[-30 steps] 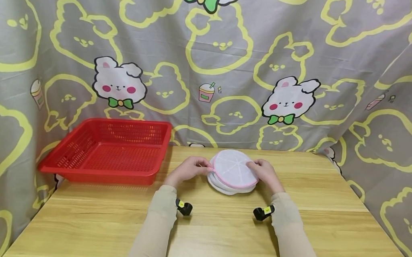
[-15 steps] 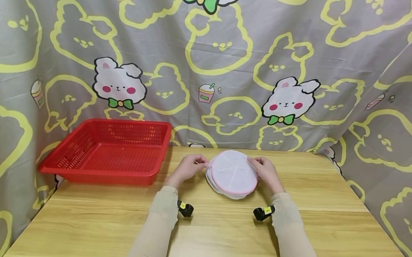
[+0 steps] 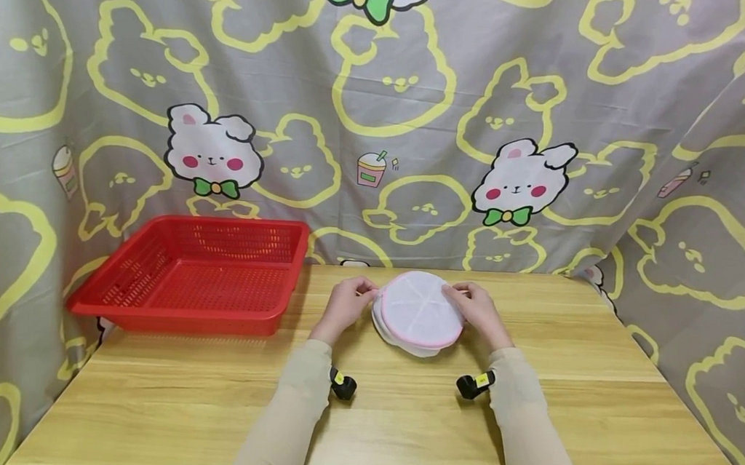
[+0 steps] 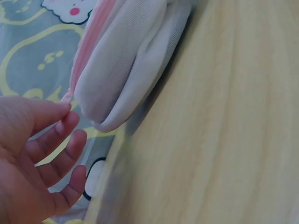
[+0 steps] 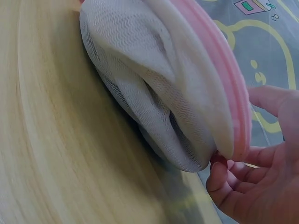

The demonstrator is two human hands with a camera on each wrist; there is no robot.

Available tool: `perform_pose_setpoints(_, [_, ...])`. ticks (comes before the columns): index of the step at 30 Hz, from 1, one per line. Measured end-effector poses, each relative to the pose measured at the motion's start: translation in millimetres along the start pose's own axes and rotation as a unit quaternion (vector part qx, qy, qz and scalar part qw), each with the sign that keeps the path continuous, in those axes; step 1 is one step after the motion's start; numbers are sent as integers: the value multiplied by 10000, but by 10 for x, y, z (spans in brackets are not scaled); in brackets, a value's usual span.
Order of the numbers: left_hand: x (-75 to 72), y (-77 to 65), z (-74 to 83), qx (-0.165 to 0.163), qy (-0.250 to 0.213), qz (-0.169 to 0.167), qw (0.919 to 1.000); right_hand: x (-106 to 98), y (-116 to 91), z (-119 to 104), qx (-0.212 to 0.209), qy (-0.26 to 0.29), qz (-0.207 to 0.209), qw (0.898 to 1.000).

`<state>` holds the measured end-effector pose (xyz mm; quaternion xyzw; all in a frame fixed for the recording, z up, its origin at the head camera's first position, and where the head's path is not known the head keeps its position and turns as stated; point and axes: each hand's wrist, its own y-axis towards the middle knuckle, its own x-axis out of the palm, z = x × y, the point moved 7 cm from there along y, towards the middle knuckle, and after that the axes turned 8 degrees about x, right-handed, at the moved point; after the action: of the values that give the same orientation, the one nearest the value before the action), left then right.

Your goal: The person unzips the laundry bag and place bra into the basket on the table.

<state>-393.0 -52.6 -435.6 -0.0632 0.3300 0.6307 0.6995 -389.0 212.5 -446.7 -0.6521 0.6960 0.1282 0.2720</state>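
A round white mesh laundry bag (image 3: 422, 311) with a pink zipper band round its top lies near the back of the table. At the bag's left side, my left hand (image 3: 347, 305) pinches the end of the pink zipper (image 4: 88, 51) between thumb and index finger; the other fingers are loosely bent. My right hand (image 3: 476, 310) grips the opposite edge, thumb over the top panel and fingers underneath, as the right wrist view shows. Soft mesh folds (image 5: 154, 93) bulge out below the pink band.
A red perforated plastic basket (image 3: 227, 321) stands on the left of the wooden table (image 3: 396, 439). Behind the table hangs a grey curtain (image 3: 319, 75) with yellow outlines and rabbit prints. A small black camera sits on each wrist.
The bag's top panel has tipped a little toward me. My left hand has shifted slightly back along the left edge, its forearm swinging right. My right hand keeps its grip.
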Motion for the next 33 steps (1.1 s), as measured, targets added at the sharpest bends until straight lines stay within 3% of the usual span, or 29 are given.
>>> perform_pose_setpoints(13, [13, -8, -13, -89, 56, 331, 9994, 47, -5, -6, -157, -116, -190, 9996])
perform_pose_setpoints(33, [10, -21, 7, -34, 37, 257, 9997, 61, 25, 4, -288, -385, -34, 9988])
